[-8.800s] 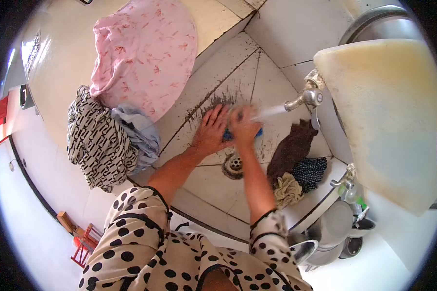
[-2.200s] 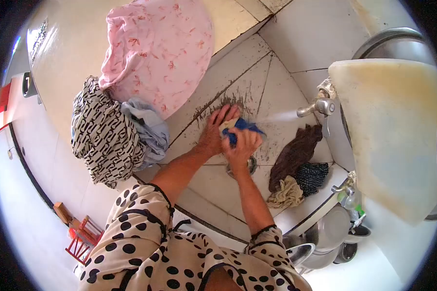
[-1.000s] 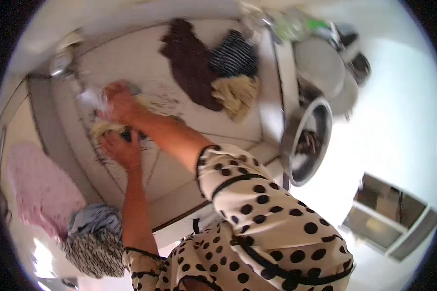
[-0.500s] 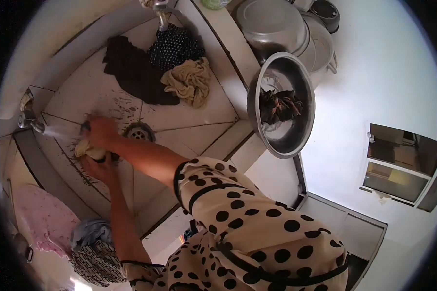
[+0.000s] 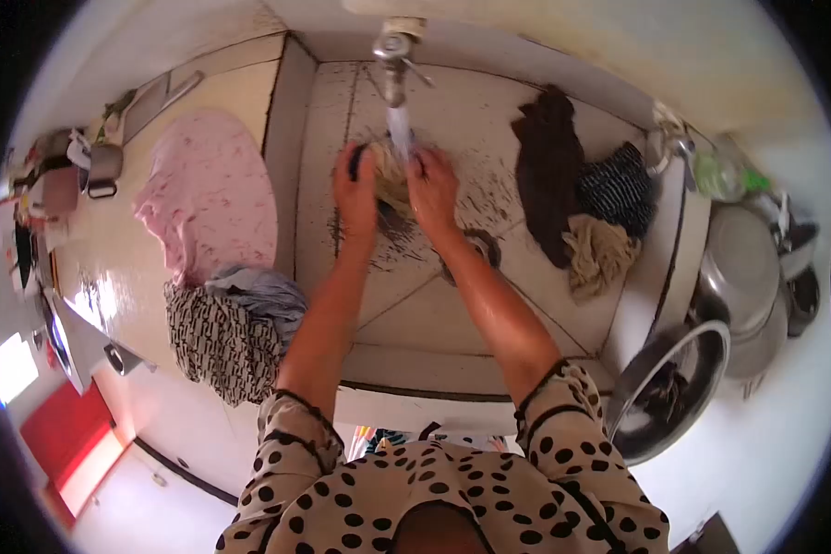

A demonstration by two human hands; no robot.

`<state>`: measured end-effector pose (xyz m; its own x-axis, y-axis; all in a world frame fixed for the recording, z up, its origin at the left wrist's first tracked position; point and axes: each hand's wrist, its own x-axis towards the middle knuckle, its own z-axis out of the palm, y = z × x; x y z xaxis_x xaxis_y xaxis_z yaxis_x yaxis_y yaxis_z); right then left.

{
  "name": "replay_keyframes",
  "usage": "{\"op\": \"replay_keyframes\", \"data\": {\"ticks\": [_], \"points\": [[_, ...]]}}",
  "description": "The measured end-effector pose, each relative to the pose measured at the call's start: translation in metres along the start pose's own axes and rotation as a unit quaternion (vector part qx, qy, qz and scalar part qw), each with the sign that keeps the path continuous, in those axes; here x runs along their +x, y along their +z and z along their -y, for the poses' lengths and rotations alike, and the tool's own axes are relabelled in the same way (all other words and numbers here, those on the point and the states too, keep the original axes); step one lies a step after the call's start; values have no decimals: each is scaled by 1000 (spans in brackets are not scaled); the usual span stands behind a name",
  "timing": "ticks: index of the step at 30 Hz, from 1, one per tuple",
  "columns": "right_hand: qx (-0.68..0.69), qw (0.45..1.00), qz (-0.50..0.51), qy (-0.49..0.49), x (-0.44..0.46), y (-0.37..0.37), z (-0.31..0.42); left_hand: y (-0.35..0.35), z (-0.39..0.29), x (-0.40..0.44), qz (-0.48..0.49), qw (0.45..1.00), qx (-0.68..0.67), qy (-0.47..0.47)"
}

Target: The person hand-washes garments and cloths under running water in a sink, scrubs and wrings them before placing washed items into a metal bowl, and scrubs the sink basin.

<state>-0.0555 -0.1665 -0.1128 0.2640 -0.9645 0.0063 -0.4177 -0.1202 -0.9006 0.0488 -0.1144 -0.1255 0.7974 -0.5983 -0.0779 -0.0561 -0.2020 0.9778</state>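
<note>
Under the running tap (image 5: 392, 69) my two hands hold a wet beige cloth with dark parts (image 5: 392, 180). My left hand (image 5: 355, 198) grips its left side, with a dark bit showing by the thumb. On the other side my right hand (image 5: 433, 185) closes round the cloth, close to the water stream (image 5: 399, 129). Part of the cloth is hidden behind the fingers. Dark wet streaks mark the tiled basin floor (image 5: 415, 319) around it. The drain (image 5: 471, 254) lies beside my right wrist, partly covered by the forearm.
To the right in the basin lie a dark brown cloth (image 5: 549, 175), a black dotted cloth (image 5: 619, 192) and a crumpled tan cloth (image 5: 600, 254). A metal bowl (image 5: 716, 369) holds dark fabric. Pink cloth (image 5: 217, 194) and a patterned cloth (image 5: 217, 342) lie on the left counter.
My view has swung round, so the tap now stands straight ahead. Both hands stay on the cloth and are now further apart, one at each side.
</note>
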Motion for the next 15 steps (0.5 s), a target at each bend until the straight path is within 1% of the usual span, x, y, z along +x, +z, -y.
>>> {"op": "replay_keyframes", "data": {"ticks": [1, 3, 6, 8, 9, 10, 11, 12, 13, 15], "points": [[5, 999, -25, -35, -15, 1, -4, 9, -3, -12, -4, 995, 54, 78], [5, 992, -75, -99, -38, 13, -27, 15, -1, -31, -7, 962, 160, 219], [-33, 986, -22, -163, -44, 23, -64, 25, 36, -33, -57, 935, 241, 253], [-185, 949, -25, -256, -13, 31, -79, 25, 37, -9, -5, 903, 353, 246], [-259, 917, -27, -301, 7, 32, -86, 26, 36, 2, 23, 882, 404, 242], [-147, 968, 107, -173, 24, 28, -86, 27, 36, 10, 44, 897, 372, 233], [-174, 963, 147, -146, 28, 24, -80, 27, 31, 18, 64, 911, 339, 227], [-201, 955, 184, -121, 37, 14, -54, 28, 20, 23, 81, 922, 304, 224], [-227, 943, 221, -97, 42, 7, -35, 30, 9, 25, 83, 932, 309, 172], [-222, 957, 174, -74, 32, 10, -38, 32, -9, 23, 90, 940, 323, 59]]}}
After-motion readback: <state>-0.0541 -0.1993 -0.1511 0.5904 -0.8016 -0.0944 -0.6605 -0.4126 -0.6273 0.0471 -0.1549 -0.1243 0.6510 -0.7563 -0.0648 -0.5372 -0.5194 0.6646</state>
